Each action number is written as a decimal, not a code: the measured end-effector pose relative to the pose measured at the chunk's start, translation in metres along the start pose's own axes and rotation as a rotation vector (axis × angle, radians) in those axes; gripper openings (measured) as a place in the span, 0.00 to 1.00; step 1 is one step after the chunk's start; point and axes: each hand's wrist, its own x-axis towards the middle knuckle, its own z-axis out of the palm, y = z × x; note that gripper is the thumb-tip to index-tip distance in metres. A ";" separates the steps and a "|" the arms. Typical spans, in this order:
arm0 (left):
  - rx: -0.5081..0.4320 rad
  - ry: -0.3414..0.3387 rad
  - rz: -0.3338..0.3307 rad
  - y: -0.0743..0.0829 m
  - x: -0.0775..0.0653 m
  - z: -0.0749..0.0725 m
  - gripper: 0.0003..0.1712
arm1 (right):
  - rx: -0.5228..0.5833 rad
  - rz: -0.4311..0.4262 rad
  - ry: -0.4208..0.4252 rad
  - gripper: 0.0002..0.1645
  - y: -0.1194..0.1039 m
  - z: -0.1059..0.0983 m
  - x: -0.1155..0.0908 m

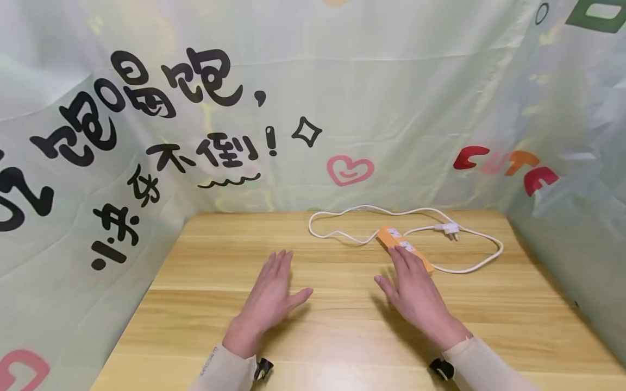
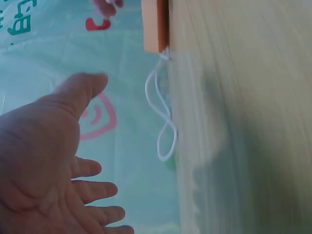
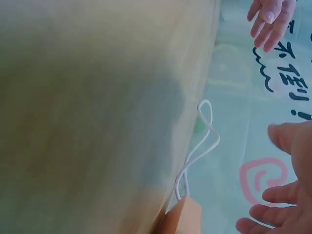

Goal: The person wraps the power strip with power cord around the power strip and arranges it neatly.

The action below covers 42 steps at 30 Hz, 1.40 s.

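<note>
An orange power strip (image 1: 423, 260) with white sockets lies at an angle on the wooden table, right of the middle. Its white cable (image 1: 337, 213) loops behind it and round to the right, ending in a white plug (image 1: 449, 228) with its prongs toward me. My right hand (image 1: 415, 288) hovers over the table with straight fingers, its fingertips overlapping the strip in the head view. To the left, my left hand (image 1: 271, 296) is held above the table, fingers straight and thumb spread, holding nothing. Both palms (image 2: 39, 156) face inward in the wrist views.
A pale printed cloth (image 1: 415, 108) hangs behind the wooden table (image 1: 220, 239) and along both sides. Dark lettering, a pink heart (image 1: 350, 170) and coloured letters mark it. Each wrist wears a black strap device (image 1: 264, 369) beside a light sleeve (image 1: 227, 372).
</note>
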 end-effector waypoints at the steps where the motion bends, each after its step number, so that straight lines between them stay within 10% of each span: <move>1: -0.028 0.003 0.003 0.003 0.003 0.001 0.56 | 0.019 0.000 0.029 0.42 0.001 0.000 0.003; 7: -0.157 0.009 -0.002 0.023 0.022 0.010 0.48 | 0.063 0.021 0.088 0.35 0.013 0.000 0.027; 24: -0.324 -0.150 0.105 0.075 0.069 0.049 0.51 | 0.132 0.280 -0.110 0.37 0.045 0.007 0.071; 42: -0.368 -0.206 0.075 0.086 0.085 0.073 0.51 | -0.018 0.424 -0.273 0.30 0.059 0.016 0.083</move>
